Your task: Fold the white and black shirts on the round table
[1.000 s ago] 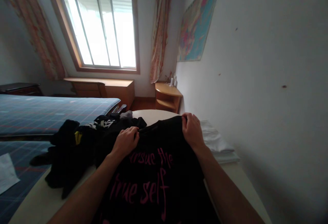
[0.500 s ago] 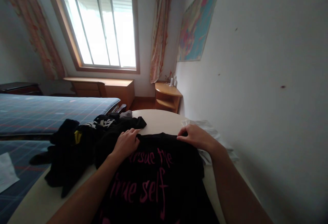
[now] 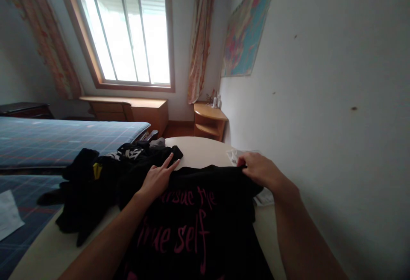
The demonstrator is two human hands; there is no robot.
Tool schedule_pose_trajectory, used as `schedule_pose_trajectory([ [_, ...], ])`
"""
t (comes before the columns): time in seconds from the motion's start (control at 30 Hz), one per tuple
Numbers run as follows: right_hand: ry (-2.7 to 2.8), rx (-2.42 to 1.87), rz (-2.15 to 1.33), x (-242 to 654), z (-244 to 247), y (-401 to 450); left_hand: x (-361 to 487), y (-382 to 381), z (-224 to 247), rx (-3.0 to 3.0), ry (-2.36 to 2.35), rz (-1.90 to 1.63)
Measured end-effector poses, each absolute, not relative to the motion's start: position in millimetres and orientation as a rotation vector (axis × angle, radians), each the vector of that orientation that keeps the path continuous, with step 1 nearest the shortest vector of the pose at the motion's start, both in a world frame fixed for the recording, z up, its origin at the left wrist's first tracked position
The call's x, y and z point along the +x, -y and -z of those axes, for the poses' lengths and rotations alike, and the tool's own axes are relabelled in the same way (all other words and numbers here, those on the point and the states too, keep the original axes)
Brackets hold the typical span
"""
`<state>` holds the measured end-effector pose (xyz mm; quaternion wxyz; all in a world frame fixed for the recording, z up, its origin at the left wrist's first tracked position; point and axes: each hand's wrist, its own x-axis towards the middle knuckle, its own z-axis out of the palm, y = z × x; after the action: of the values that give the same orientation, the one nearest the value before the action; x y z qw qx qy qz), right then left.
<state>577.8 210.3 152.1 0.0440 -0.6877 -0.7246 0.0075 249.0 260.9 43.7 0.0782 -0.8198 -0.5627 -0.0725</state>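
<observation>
A black T-shirt point(image 3: 224, 211) with pink lettering lies spread on the pale round table point(image 3: 205, 147), its far edge roughly level with both hands. My left hand point(image 3: 159, 177) rests on its far left part, fingers stretched and two of them spread apart. At the far right corner, my right hand point(image 3: 261, 169) is closed with the cloth pinched between thumb and fingers. The shirt's near end runs out of view at the bottom.
Left of the shirt lies a heap of dark clothes point(image 3: 96, 194) on the table. White cloth and clear plastic point(image 3: 233, 156) sit by the right wall point(image 3: 336, 152). A bed with a blue plaid mattress point(image 3: 64, 143) stands at the left, and a corner shelf point(image 3: 209, 111) beyond the table.
My right hand has moved right along the shirt's far edge and now pinches its corner. The fingers of my left hand have spread and reach farther forward.
</observation>
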Motion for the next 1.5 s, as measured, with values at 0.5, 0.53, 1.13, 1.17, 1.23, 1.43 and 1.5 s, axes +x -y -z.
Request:
schedule_pose_trajectory([
  [0.5, 2.412, -1.855, -0.527, 558.3, -141.4, -210.4, 246.6, -261.2, -40.4, -2.791, 1.466, 0.247],
  [0.53, 2.409, -1.844, -0.497, 559.3, -140.3, -211.8, 247.6, -260.5, -41.1, -2.77, 1.469, 0.223],
  [1.13, 1.942, -1.544, -0.091, 559.5, -124.6, -240.3, 235.3, -270.5, -95.5, -2.015, 2.19, 0.922],
  [1.17, 1.958, -1.46, -0.091, 558.8, -118.9, -243.9, 232.2, -278.5, -98.8, -2.024, 2.204, 0.994],
  [1.23, 2.0, -1.359, -0.085, 557.4, -106.0, -250.5, 228.3, -295.6, -103.8, -2.055, 2.179, 1.121],
  [1.43, 2.139, -1.499, -0.296, 556.8, -81.3, -256.3, 247.9, -313.3, -95.2, -2.279, 2.101, 0.596],
  [1.5, 2.217, -1.572, -0.375, 558.4, -83.7, -252.5, 262.0, -303.7, -86.0, -2.278, 2.057, 0.402],
])
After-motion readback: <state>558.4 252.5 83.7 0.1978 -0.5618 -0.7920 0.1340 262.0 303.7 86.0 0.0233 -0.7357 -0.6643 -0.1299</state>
